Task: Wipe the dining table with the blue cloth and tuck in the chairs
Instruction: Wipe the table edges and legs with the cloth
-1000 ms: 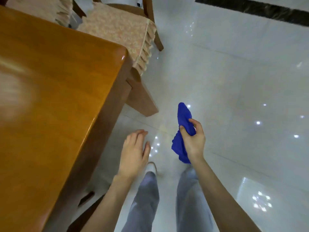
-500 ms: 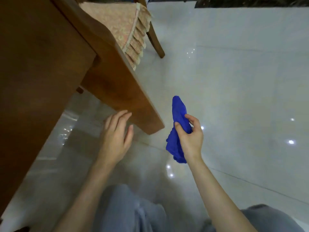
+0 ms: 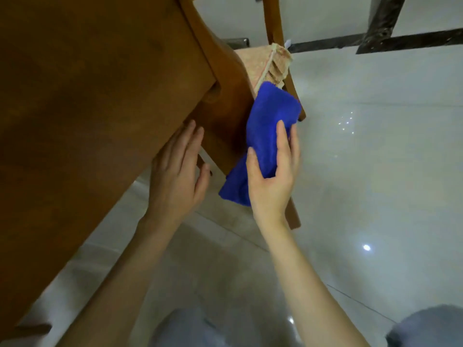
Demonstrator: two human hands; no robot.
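Note:
I look from low down at the wooden dining table point(image 3: 87, 101), whose dark side panel fills the left of the view. My right hand point(image 3: 273, 176) grips the blue cloth point(image 3: 265, 131) and presses it against the table's broad leg point(image 3: 225, 116). My left hand point(image 3: 178, 171) is open, its fingers flat against the lower edge of the table panel next to that leg. Behind the leg stands a wooden chair point(image 3: 273, 23) with a beige fringed cushion point(image 3: 270, 66), mostly hidden by the table.
Glossy white floor tiles point(image 3: 375, 159) spread to the right and below, with light reflections. A dark stone strip point(image 3: 375, 43) crosses the floor at the back. My knees in grey trousers point(image 3: 190, 329) show at the bottom.
The view has dropped from above the tabletop to beside the table leg. My right hand has carried the cloth up against the leg. My left hand has reached the panel edge.

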